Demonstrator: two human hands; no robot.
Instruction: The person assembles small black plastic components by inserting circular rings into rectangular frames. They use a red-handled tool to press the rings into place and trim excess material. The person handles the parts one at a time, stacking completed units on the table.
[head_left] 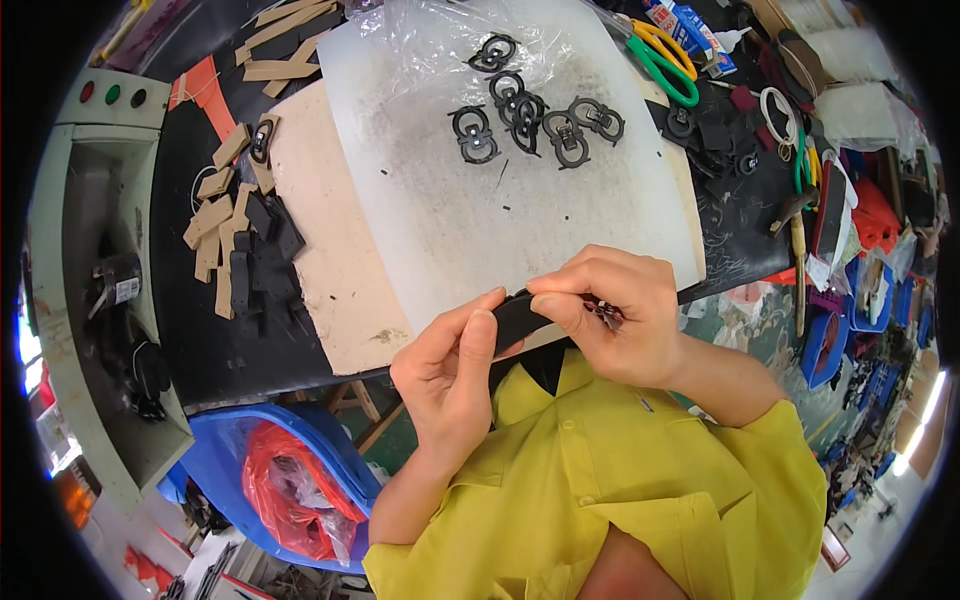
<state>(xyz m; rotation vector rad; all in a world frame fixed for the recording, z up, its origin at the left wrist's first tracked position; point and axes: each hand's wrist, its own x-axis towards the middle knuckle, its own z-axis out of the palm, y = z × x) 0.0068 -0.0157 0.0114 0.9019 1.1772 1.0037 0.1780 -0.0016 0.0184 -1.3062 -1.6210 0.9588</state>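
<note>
Close to my body, just past the table's front edge, a curved black strip [517, 322] is held up between my two hands. My left hand [447, 372] grips one side of it, thumb on top and fingers underneath. At its upper right end, thumb and forefinger of my right hand [625, 315] pinch the strip's edge. Something small, dark and shiny shows beside the right hand's curled fingers; its kind cannot be made out. Beyond the hands, several black double-ring parts with metal centres [473, 135] lie on a white sheet [440, 230].
Tan strips [208, 222] and black pieces [268, 235] are heaped at left, by a grey metal box with buttons [110, 100]. Green-and-orange-handled scissors [660, 72] lie far right. Clear plastic film [430, 50] covers the sheet's far end. Below the table stands a blue bin [225, 440].
</note>
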